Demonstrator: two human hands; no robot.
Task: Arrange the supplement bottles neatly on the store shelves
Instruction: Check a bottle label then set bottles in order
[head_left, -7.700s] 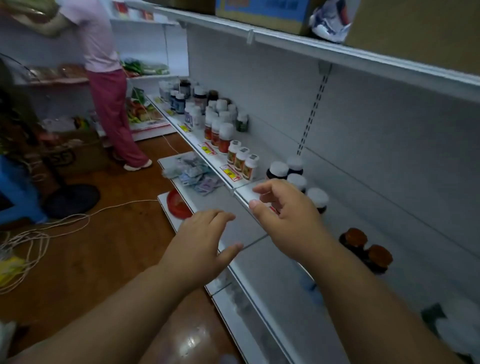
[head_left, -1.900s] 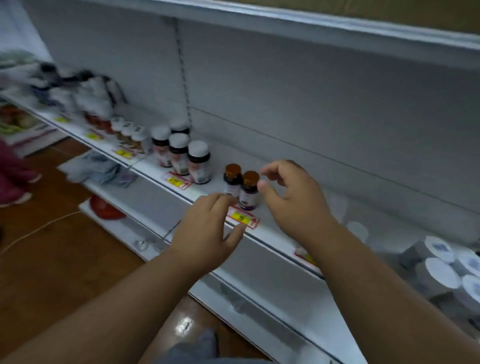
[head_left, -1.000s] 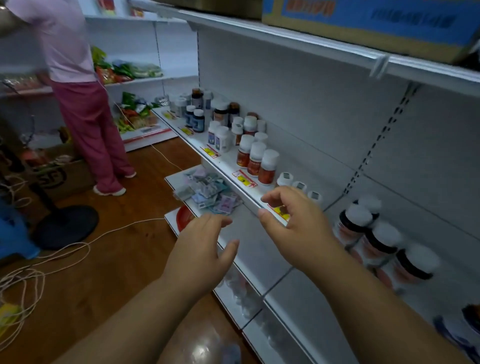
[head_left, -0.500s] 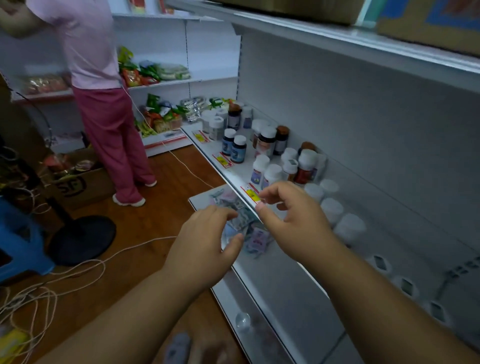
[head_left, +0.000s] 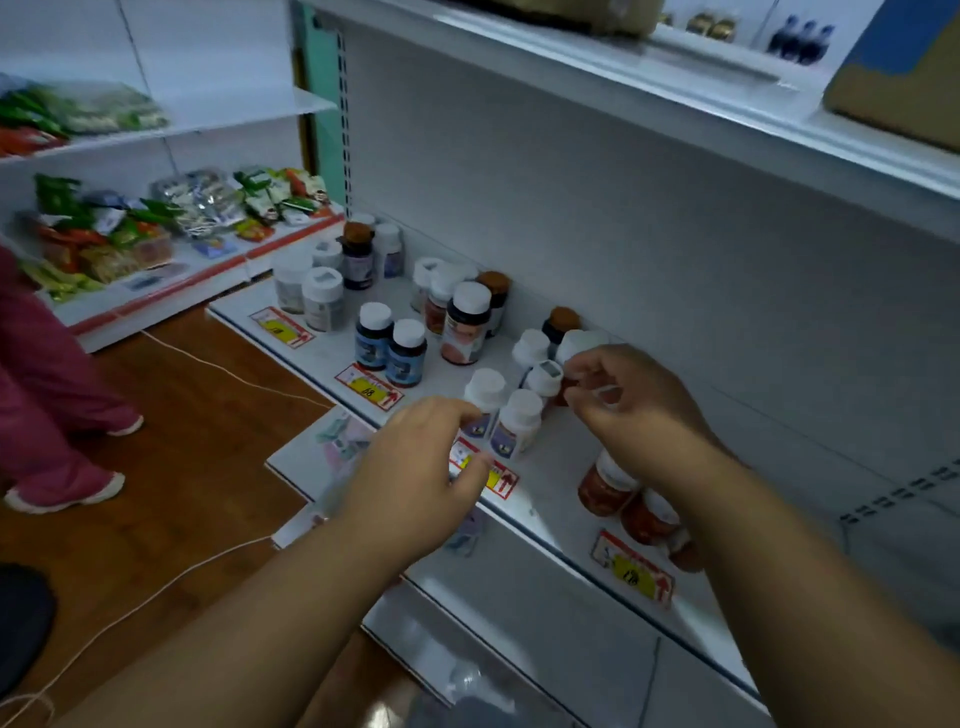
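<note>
Both hands hover over supplement bottles on a white store shelf.

The left hand (head_left: 415, 467) hangs at the shelf (head_left: 550, 467) front edge, fingers loosely bent and holding nothing, tips just beside a pair of white-capped bottles (head_left: 501, 415). The right hand (head_left: 639, 410), behind that pair, has curled fingers near a small white-lidded bottle (head_left: 543, 382); whether it grips anything cannot be told. Red bottles (head_left: 605, 483) stand under the right wrist. Two blue-labelled bottles (head_left: 389, 345) stand left of the pair, near a yellow price tag (head_left: 369, 389).
</note>
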